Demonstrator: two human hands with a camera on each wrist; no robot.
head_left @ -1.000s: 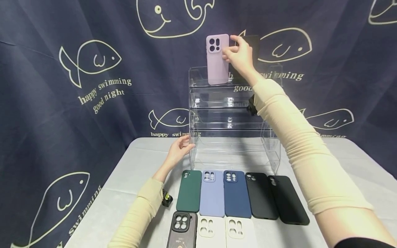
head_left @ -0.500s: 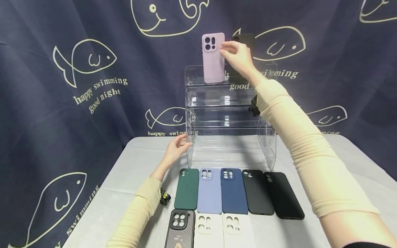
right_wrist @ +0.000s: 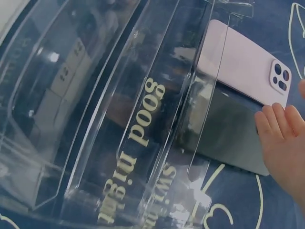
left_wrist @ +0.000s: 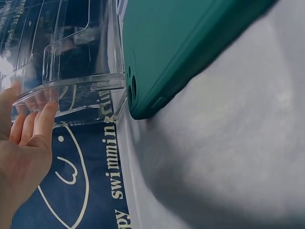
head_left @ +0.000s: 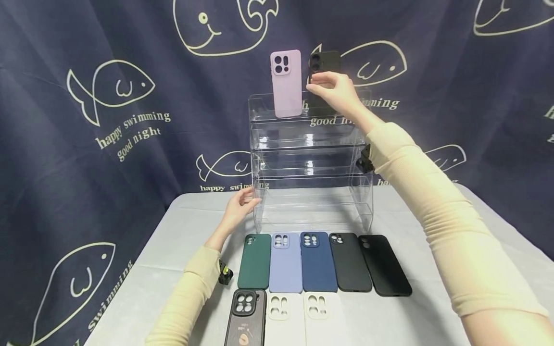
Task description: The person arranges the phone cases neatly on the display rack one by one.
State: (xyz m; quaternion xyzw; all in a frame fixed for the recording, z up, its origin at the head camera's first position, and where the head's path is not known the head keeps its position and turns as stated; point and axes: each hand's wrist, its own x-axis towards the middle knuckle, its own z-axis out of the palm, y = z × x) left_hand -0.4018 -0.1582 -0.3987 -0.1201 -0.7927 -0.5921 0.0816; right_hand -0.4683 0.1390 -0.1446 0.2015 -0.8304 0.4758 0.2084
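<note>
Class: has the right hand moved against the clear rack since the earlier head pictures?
Yes: the right hand has shifted rightward and lower against the clear rack, away from the lilac case.

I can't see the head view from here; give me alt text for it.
A person's right hand is in front of a dark phone case beside a lilac case atop a clear tiered rack; the left hand holds its left side. On the pale table, five cases lie in a row, three more nearer the camera.
</note>
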